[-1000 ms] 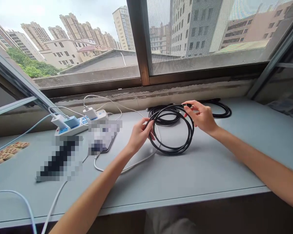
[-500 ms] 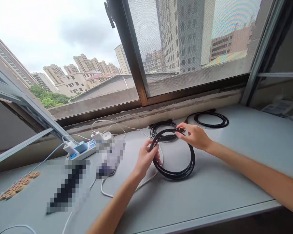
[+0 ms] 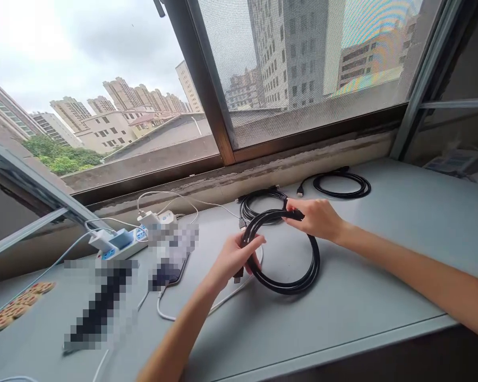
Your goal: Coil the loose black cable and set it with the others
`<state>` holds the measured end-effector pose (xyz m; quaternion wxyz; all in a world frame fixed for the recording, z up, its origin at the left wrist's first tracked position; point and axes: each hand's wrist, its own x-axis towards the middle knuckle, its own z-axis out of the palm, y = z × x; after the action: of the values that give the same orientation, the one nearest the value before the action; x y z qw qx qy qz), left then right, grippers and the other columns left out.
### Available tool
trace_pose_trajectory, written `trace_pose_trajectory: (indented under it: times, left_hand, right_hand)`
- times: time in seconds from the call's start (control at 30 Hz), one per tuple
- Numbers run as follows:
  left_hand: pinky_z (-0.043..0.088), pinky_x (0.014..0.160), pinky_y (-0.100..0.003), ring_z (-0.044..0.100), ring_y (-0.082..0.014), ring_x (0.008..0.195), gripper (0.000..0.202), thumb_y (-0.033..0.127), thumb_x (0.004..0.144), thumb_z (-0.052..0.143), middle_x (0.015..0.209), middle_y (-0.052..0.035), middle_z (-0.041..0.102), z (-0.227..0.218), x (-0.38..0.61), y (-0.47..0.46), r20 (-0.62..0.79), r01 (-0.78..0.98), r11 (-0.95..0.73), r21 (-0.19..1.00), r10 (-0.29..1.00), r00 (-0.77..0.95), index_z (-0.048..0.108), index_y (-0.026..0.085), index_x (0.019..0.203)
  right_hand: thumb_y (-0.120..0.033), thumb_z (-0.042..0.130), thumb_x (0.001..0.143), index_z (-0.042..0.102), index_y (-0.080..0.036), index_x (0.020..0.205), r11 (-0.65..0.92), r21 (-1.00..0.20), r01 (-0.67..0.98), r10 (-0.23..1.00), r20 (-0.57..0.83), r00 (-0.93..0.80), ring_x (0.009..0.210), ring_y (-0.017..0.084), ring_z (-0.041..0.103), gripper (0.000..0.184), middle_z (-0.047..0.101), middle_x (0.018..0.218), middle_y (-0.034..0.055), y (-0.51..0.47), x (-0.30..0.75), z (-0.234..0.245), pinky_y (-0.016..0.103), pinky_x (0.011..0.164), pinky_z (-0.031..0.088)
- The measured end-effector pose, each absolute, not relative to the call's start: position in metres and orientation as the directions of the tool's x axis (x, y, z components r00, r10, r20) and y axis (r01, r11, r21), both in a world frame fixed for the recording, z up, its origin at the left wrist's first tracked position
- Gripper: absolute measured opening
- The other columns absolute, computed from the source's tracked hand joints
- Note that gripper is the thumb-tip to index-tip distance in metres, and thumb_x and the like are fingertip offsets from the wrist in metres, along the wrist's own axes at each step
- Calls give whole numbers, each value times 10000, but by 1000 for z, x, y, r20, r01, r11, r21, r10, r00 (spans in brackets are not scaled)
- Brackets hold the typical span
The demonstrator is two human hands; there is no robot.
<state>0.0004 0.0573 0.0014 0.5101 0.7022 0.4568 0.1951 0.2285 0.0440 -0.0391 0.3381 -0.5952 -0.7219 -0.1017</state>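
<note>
A coiled black cable (image 3: 314, 265) is held between my two hands in a loose ring, tilted above the grey tabletop. My left hand (image 3: 239, 255) grips its left side, thumb on top and fingers behind. A dark rectangular plug (image 3: 238, 276) pokes out below that hand. At the coil's upper edge my right hand (image 3: 308, 215) is closed around the loops, with a short black end between thumb and fingers. Behind the held ring lies a second black cable coil (image 3: 258, 197), partly covered. Farther right rests a third black coil (image 3: 344, 195) with its connector showing.
On the left stands a white power strip (image 3: 133, 244) with chargers plugged in and white cords trailing. A blurred phone (image 3: 179, 270) lies near it, and round wooden pieces (image 3: 22, 305) are at far left. The window frame (image 3: 228, 151) rises behind the table (image 3: 366, 297).
My right hand has closed more fully around the coil's top loops. The dark plug below my left hand has come into view. The camera view has shifted slightly.
</note>
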Motion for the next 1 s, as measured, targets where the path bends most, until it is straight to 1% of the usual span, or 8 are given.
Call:
trace_pose_trajectory:
  times: [0.1, 0.2, 0.43, 0.53, 0.6, 0.77, 0.9, 1.0]
  left_hand:
    - [381, 377, -186, 521, -109, 383, 356, 512, 766, 587, 460, 16, 544, -2, 3, 57, -205, 464, -61, 884, 841, 501, 567, 163, 700]
    - [374, 371, -196, 553, -137, 381, 388, 531, 759, 581, 428, 21, 516, -2, 5, 55, -246, 470, -32, 882, 819, 518, 518, 174, 620]
    - [231, 333, -177, 504, -132, 320, 368, 462, 785, 555, 347, -11, 510, 1, 6, 54, -363, 537, 37, 843, 775, 517, 492, 178, 560]
    - [209, 331, -180, 489, -128, 311, 392, 461, 779, 555, 327, 4, 461, -1, 4, 60, -337, 499, 90, 862, 837, 432, 462, 179, 522]
    - [194, 328, -181, 440, -104, 292, 430, 491, 766, 566, 325, 22, 419, -1, 2, 64, -285, 444, 104, 890, 887, 364, 435, 180, 500]
    - [156, 328, -178, 361, -59, 310, 493, 559, 733, 589, 378, 14, 437, 0, -1, 69, -256, 298, 160, 941, 913, 317, 396, 176, 488]
    - [261, 353, -178, 367, -72, 320, 426, 532, 713, 613, 353, 57, 359, 2, -2, 70, -295, 177, 249, 952, 900, 320, 433, 186, 545]
    - [318, 388, -190, 410, -93, 335, 343, 497, 737, 581, 346, 58, 370, 2, -3, 70, -232, 156, 189, 969, 912, 337, 518, 178, 627]
  right_hand:
    - [-362, 554, 859, 542, -209, 801, 235, -205, 950, 812, 578, -76, 530, 172, 545, 164, 567, 584, -29, 43, 230, -39, 235, 486, 217]
    - [-370, 522, 884, 534, -207, 827, 221, -223, 949, 827, 559, -61, 527, 190, 543, 173, 552, 572, -14, 43, 230, -38, 241, 486, 225]
    - [-396, 511, 885, 526, -214, 995, 288, -560, 777, 872, 489, 30, 418, 152, 445, 213, 478, 524, -58, 46, 232, -38, 234, 474, 310]
    - [-415, 544, 838, 588, -204, 884, 266, -720, 641, 935, 355, 12, 398, 132, 454, 221, 503, 536, -46, 45, 233, -33, 214, 397, 322]
    - [-416, 554, 817, 596, -189, 821, 225, -811, 540, 972, 228, -62, 347, 110, 441, 231, 540, 571, -35, 44, 235, -29, 198, 322, 303]
    - [-412, 535, 848, 538, -187, 923, 104, -915, 389, 971, 8, -240, 282, 99, 448, 237, 490, 499, -72, 46, 240, -28, 158, 285, 297]
    - [-486, 566, 843, 491, -173, 891, 66, -969, 237, 955, -8, -297, 287, 108, 451, 326, 437, 442, -82, 51, 243, -31, 149, 274, 312]
    - [-517, 624, 813, 493, -173, 922, 40, -988, 149, 964, -1, -266, 299, 112, 465, 384, 416, 470, -91, 55, 245, -31, 165, 277, 385]
